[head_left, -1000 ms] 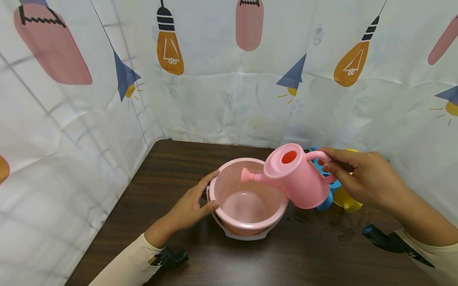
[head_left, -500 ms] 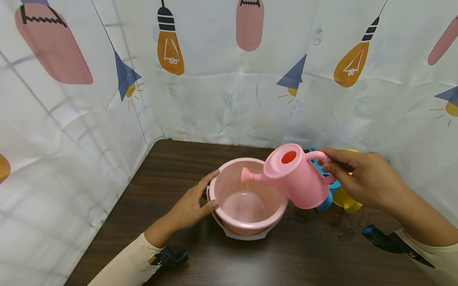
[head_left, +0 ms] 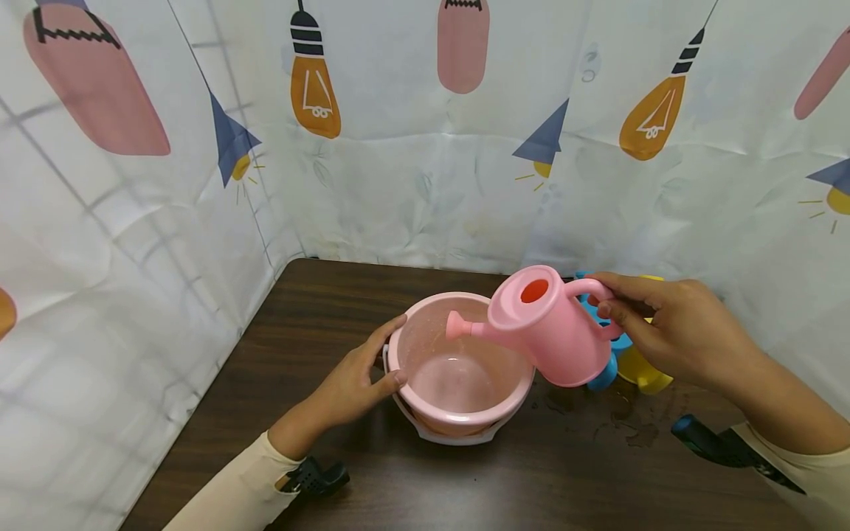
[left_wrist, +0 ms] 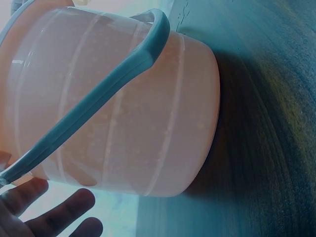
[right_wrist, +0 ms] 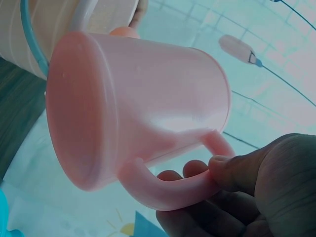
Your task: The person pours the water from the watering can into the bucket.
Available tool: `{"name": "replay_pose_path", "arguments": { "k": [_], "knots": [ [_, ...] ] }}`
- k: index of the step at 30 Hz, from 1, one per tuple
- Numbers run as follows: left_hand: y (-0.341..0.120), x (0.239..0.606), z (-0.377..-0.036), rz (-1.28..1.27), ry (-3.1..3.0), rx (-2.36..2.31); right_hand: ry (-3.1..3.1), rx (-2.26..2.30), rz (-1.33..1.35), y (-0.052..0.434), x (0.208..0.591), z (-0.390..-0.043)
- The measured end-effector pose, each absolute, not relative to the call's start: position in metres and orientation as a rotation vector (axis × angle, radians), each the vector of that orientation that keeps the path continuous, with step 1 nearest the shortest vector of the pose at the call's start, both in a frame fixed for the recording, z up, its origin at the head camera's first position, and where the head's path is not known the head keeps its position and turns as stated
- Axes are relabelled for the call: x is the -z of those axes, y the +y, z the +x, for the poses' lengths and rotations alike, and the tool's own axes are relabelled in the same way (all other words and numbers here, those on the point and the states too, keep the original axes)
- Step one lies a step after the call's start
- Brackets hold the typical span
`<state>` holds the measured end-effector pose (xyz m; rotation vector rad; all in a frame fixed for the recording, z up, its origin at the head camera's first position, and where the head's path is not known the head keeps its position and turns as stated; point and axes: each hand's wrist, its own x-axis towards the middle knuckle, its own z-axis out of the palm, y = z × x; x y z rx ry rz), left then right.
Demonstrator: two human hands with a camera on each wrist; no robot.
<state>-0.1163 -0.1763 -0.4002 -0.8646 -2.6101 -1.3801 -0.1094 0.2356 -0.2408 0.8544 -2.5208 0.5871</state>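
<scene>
Tilting pink watering can [head_left: 554, 332] over pink bucket [head_left: 458, 369].

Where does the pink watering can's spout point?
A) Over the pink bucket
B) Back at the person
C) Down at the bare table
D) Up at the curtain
A: the right hand holds the can by its handle, tilted, with the spout over the open bucket.

Both arms wear cream long sleeves, the left sleeve [head_left: 229, 490] and the right sleeve [head_left: 806, 461]. A black wrist camera mount [head_left: 312, 478] is strapped at each cuff.
</scene>
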Motion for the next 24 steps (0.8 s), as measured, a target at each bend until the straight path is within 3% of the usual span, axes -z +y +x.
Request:
{"name": "replay_pose_path", "arguments": {
  "k": [24],
  "knots": [
    [-0.1770, 0.4012, -0.1164, -0.884, -2.598, 1.359, -2.548, -0.599, 0.836, 0.2343, 0.2397, -0.1093]
  ]
}}
